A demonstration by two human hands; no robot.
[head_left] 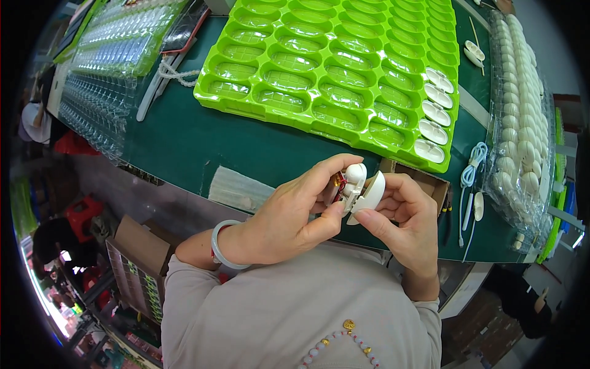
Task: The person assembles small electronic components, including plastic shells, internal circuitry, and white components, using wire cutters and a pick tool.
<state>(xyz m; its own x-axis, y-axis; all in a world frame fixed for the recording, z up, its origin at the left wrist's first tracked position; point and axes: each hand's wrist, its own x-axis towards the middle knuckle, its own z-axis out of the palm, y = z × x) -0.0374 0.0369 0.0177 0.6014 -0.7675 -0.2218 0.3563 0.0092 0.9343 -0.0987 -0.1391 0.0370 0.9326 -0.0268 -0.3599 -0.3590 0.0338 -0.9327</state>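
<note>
Just above my lap, close to the table edge, my left hand (286,215) is closed on a small white plastic part (354,177) with a rounded top. Something red and gold shows between those fingers, too small to name. My right hand (410,224) pinches a smooth white oval shell (370,195), tilted up and set against the left hand's part; whether the two are joined I cannot tell. Beyond the hands lies a bright green moulded tray (255,111) with rows of oval hollows. Several white oval cases (432,131) sit in its right-hand column.
At right lie a coiled pale-blue cable (473,165), a loose white shell (478,206) and a plastic-wrapped stack of white oval pieces (522,117). Clear plastic trays (101,92) fill the far left. A cardboard box (138,246) stands below the table's left side.
</note>
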